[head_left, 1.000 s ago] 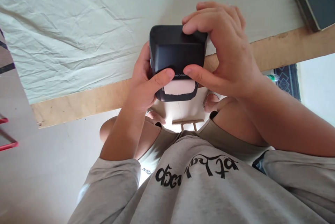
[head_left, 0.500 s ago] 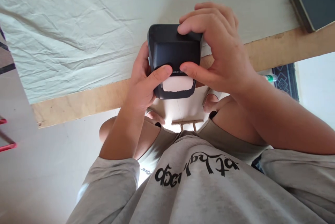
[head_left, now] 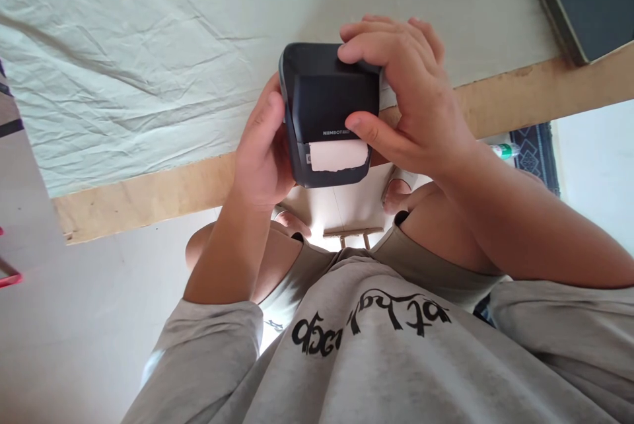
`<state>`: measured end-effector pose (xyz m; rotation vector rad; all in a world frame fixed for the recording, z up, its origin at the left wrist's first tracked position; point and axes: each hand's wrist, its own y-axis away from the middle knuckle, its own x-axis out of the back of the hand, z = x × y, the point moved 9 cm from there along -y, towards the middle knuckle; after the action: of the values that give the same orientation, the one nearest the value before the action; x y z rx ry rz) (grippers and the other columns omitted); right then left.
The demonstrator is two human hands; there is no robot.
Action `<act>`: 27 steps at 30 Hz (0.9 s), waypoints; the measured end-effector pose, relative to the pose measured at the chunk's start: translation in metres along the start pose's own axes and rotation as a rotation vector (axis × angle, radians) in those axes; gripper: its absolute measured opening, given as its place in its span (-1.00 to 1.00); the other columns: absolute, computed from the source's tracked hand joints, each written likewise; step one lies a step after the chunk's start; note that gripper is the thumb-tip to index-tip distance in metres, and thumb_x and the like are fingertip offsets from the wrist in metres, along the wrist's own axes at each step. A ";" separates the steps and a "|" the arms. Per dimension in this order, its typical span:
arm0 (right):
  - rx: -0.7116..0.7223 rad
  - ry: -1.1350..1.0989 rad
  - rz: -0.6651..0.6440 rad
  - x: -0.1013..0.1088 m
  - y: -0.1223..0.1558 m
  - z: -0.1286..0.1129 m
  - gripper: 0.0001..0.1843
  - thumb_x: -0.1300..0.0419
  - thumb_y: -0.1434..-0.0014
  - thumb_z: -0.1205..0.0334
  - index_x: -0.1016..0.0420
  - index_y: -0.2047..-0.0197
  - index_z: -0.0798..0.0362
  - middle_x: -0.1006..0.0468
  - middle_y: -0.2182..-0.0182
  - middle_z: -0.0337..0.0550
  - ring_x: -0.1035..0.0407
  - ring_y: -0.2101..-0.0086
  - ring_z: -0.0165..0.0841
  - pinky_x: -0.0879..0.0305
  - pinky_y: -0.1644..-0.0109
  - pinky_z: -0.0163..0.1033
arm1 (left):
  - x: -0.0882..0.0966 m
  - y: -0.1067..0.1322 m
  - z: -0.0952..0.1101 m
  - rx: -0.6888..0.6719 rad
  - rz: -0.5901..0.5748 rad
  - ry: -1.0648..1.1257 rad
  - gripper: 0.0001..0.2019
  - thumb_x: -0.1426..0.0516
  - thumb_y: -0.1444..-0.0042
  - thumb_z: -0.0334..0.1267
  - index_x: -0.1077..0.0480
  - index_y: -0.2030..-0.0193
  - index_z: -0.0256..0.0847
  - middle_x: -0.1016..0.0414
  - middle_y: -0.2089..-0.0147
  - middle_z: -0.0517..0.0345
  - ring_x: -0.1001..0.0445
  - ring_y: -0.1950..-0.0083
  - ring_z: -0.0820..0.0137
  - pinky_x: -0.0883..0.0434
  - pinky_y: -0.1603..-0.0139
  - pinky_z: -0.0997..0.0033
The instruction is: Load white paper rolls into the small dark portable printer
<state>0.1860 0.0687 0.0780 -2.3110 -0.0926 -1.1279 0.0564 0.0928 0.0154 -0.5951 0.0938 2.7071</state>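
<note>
Fingers of my left hand [head_left: 258, 156] cup the side of the black label printer [head_left: 329, 104], tips hidden behind it; their thumb has come off the front to its left edge. That uncovers the start of the NIIMBOT lettering [head_left: 333, 133] above the pale paper strip [head_left: 339, 156]. My right hand [head_left: 419, 104] spans the face, thumb and index touching, so I judge only it steadies the front now. The printer is held up near the worktop's wooden edge [head_left: 163, 187].

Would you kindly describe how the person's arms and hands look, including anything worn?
The left hand and right hand are bare, without gloves, and no watch or ring shows. Short grey sleeves leave the forearms bare; the shirt bears black lettering.
</note>
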 end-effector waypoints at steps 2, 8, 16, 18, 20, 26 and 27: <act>0.002 -0.012 0.001 0.000 0.000 0.000 -0.61 -0.03 -0.29 -0.07 -0.26 -0.12 -0.13 -0.46 -0.15 -0.16 -0.29 -0.25 -0.19 -0.13 -0.36 0.12 | 0.005 -0.001 -0.006 0.028 0.014 0.009 -0.47 0.14 -0.28 0.25 -0.48 0.11 -0.04 -0.51 0.09 0.08 -0.36 -0.21 0.11 -0.32 -0.23 0.02; 0.020 -0.014 0.022 0.001 -0.001 -0.001 -0.63 -0.02 -0.29 -0.07 -0.26 -0.09 -0.12 -0.48 -0.12 -0.15 -0.32 -0.23 -0.21 -0.16 -0.33 0.09 | 0.018 0.000 -0.011 -0.006 0.065 -0.004 -0.49 0.08 -0.22 0.30 -0.49 0.19 -0.02 -0.52 0.19 0.09 -0.40 -0.13 0.05 -0.35 -0.15 0.01; 0.052 -0.065 0.004 -0.003 -0.001 0.001 -0.52 0.05 -0.26 -0.17 -0.17 -0.12 -0.08 -0.47 -0.10 -0.05 -0.36 -0.17 -0.19 -0.10 -0.35 0.11 | 0.007 0.004 -0.001 0.082 0.095 -0.064 -0.67 -0.10 -0.19 0.14 -0.41 0.26 -0.08 -0.55 0.24 0.09 -0.35 -0.29 0.02 -0.40 -0.18 0.04; 0.067 -0.072 -0.022 -0.004 0.000 0.001 -0.47 0.04 -0.25 -0.21 -0.15 -0.14 -0.06 -0.44 -0.13 -0.02 -0.34 -0.20 -0.21 -0.07 -0.36 0.09 | 0.002 0.003 0.003 0.081 0.063 -0.055 -0.70 -0.11 -0.18 0.12 -0.41 0.26 -0.06 -0.55 0.26 0.09 -0.30 -0.32 0.01 -0.38 -0.20 0.03; 0.094 -0.090 -0.025 -0.003 0.000 -0.001 -0.42 0.03 -0.24 -0.24 -0.14 -0.16 -0.03 -0.42 -0.16 0.02 -0.32 -0.22 -0.22 -0.06 -0.36 0.06 | 0.001 0.003 0.006 0.060 0.045 -0.036 -0.70 -0.11 -0.18 0.11 -0.41 0.23 -0.06 -0.55 0.24 0.09 -0.26 -0.35 0.00 -0.35 -0.22 0.02; 0.167 -0.095 -0.021 -0.002 0.000 -0.005 -0.33 0.03 -0.23 -0.29 -0.12 -0.18 0.05 -0.38 -0.19 0.12 -0.29 -0.23 -0.19 -0.13 -0.31 0.03 | 0.003 0.005 0.004 0.102 0.047 -0.062 -0.80 -0.15 -0.19 -0.04 -0.43 0.14 -0.04 -0.56 0.19 0.09 -0.20 -0.39 -0.03 -0.31 -0.24 -0.03; 0.165 -0.098 -0.025 -0.002 0.000 -0.005 -0.32 0.02 -0.22 -0.30 -0.12 -0.18 0.05 -0.38 -0.19 0.12 -0.30 -0.23 -0.19 -0.12 -0.32 0.04 | 0.002 0.005 0.004 0.108 0.039 -0.063 -0.78 -0.15 -0.18 -0.02 -0.42 0.11 -0.03 -0.56 0.18 0.10 -0.18 -0.40 -0.02 -0.30 -0.24 -0.05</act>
<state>0.1808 0.0668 0.0787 -2.2228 -0.2429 -0.9803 0.0511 0.0895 0.0185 -0.4812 0.2360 2.7352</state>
